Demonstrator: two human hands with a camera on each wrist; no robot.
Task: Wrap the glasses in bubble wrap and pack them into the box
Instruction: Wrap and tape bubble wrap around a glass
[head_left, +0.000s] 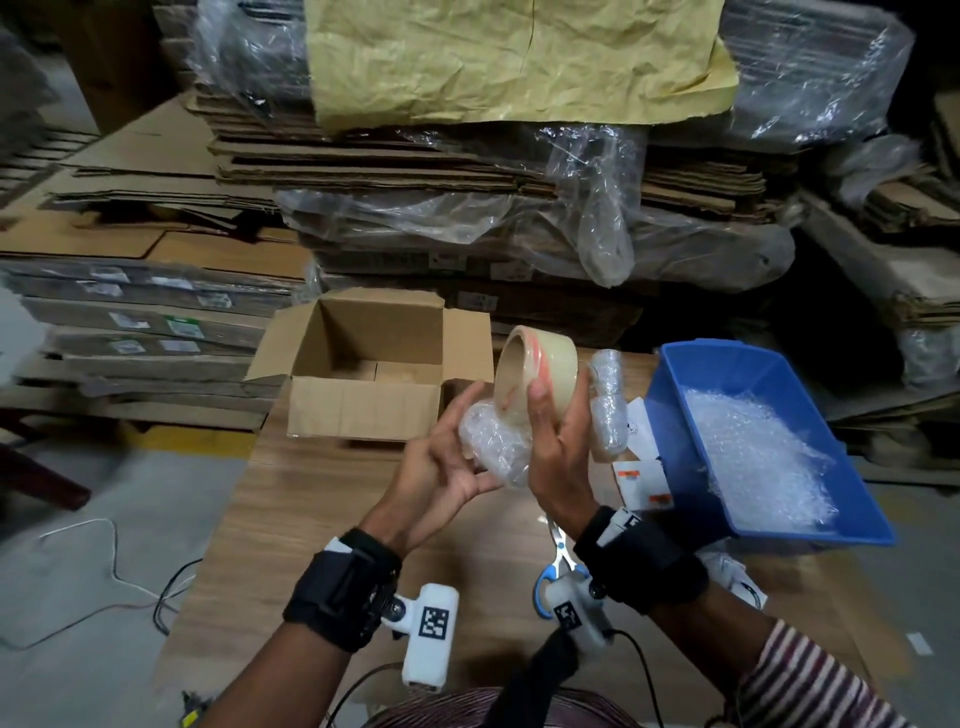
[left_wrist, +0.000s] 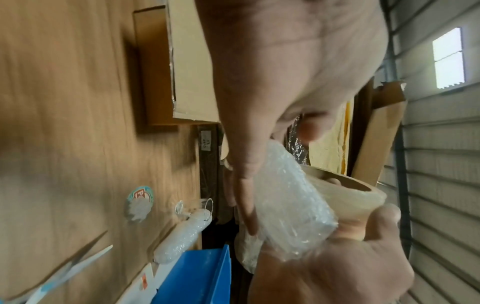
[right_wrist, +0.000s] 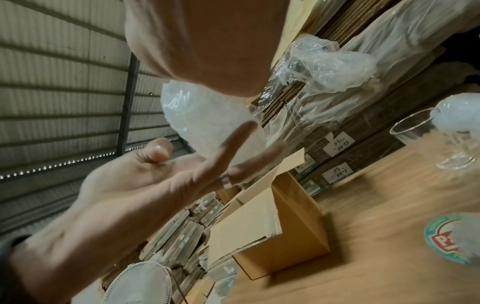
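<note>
Near the camera, above the wooden table (head_left: 291, 519), a bubble-wrapped glass (head_left: 493, 441) is being cradled in the left hand (head_left: 441, 467), fingers loosely curled under it, while a tape roll (head_left: 537, 366) is being gripped against it by the right hand (head_left: 558, 441). Judged step: the wrap is being taped shut. Next, a tape end is likely being sought, then the bundle goes to the open box (head_left: 374, 374), far left; another wrapped glass (head_left: 608, 405) is lying beside the blue bin (head_left: 675, 415).

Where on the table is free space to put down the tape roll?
Bare wood lies on the table in front of the cardboard box, left of the left hand. Crowded: the right side, with scissors, cards and blue bin.
</note>
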